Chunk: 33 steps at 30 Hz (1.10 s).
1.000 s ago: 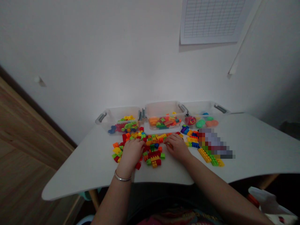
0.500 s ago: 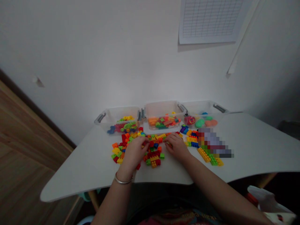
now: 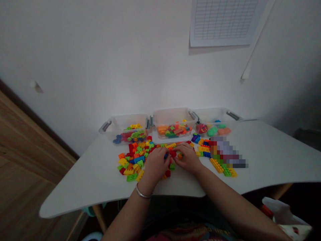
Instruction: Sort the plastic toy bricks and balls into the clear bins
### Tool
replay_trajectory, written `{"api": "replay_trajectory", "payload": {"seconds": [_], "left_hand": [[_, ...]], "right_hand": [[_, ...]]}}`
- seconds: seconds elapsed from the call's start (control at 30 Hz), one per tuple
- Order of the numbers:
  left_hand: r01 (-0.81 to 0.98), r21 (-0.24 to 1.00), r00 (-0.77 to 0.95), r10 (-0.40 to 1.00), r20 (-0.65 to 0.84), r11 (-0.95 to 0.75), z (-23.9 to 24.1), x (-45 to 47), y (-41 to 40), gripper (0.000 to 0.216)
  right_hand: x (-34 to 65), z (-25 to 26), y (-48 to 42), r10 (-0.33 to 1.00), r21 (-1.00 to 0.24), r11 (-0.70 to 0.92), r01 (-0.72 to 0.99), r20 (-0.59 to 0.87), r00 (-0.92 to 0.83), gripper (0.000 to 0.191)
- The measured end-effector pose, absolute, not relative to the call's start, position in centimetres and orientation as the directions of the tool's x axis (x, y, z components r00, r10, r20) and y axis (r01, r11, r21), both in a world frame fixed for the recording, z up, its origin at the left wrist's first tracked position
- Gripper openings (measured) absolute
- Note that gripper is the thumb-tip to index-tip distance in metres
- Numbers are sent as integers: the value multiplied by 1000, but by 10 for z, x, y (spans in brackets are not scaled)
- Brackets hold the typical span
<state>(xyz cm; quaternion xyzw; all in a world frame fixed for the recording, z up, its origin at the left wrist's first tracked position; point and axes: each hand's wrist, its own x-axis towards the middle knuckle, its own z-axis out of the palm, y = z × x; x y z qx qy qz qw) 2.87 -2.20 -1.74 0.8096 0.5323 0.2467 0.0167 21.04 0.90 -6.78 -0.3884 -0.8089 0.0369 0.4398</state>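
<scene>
Both of my hands rest among a spread of small coloured building bricks on a white table. My left hand, with a bracelet on its wrist, lies over the middle of the pile with fingers curled on bricks there, near a red brick. My right hand meets it fingertip to fingertip, fingers bent around small pieces, an orange brick just under them. What exactly each hand grips is hidden by the fingers.
Three clear plastic bins stand along the back edge: left bin, middle bin, right bin, each holding coloured pieces. A built row of yellow and green bricks lies right of my hands. A blurred patch sits behind it.
My left hand has moved right, from the left part of the pile to the centre, and now meets my right hand. Bricks it covered on the left are now exposed.
</scene>
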Motion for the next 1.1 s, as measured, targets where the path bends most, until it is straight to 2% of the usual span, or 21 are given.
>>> {"api": "replay_trajectory", "payload": {"seconds": [0.1,0.23,0.33,0.47,0.57,0.63,0.7,0.77,0.87,1.1], "left_hand": [[861,264,294,849,439,-435,-25,22,-12,14],[823,343,266,842,469,-452,-38,12,2,20],[800,381,271,846,460,-463,-47,9,8,19],[790,394,282,849,448,-470,-53,8,11,20],[779,405,292,849,441,-479,-55,8,12,18],[771,411,298,846,443,-487,-55,8,13,17],[766,415,300,843,446,-492,-54,9,14,17],[765,417,300,844,444,-492,-53,9,14,17],[772,418,299,854,425,-479,-52,10,13,18],[781,438,302,884,357,-444,-52,10,12,17]], "right_hand": [[213,-64,14,687,-444,649,617,691,-225,22],[237,-28,31,679,-514,553,656,734,2,25],[269,15,52,617,-579,390,716,742,264,34],[315,51,83,648,-557,142,819,677,349,38],[340,49,101,814,-559,-45,828,460,355,42],[351,41,107,912,-479,-129,868,285,293,44],[357,32,110,950,-352,-168,921,192,246,45],[359,25,110,954,-240,-186,953,186,233,45],[358,20,107,946,-155,-191,969,232,224,47],[353,17,105,939,-122,-190,974,268,217,50]]}}
